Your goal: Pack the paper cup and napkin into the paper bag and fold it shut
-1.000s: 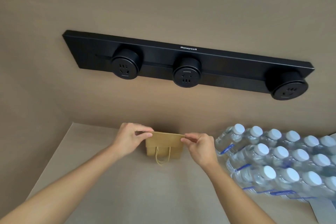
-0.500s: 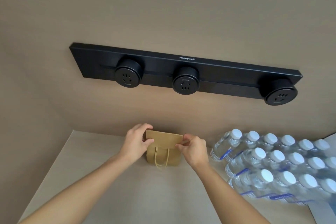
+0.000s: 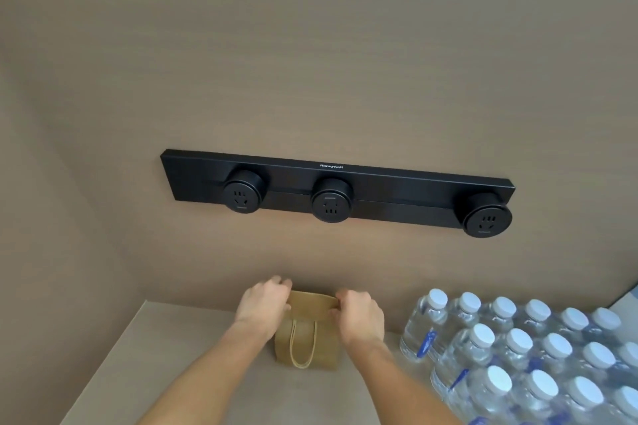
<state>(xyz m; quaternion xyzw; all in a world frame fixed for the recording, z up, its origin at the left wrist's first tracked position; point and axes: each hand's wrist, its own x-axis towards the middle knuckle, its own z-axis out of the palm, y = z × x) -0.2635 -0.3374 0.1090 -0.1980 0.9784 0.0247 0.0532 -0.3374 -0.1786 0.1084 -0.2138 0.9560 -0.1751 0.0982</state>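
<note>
A small brown paper bag point(image 3: 307, 345) stands upright on the beige counter point(image 3: 193, 383), close to the back wall. Its top is folded over toward me and a rope handle hangs down its front. My left hand point(image 3: 264, 304) grips the left end of the folded top. My right hand point(image 3: 360, 316) grips the right end. Both hands press the fold down. The paper cup and the napkin are not visible; the bag's inside is hidden.
A shrink-wrapped pack of several water bottles point(image 3: 518, 355) with white caps stands right of the bag, close to my right forearm. A black power track point(image 3: 338, 190) with three round sockets hangs on the wall above. A side wall closes the counter's left end.
My hands have pushed the bag's folded top lower, from pinching with fingertips to gripping its ends. The camera has tilted up, so the bag sits lower in view.
</note>
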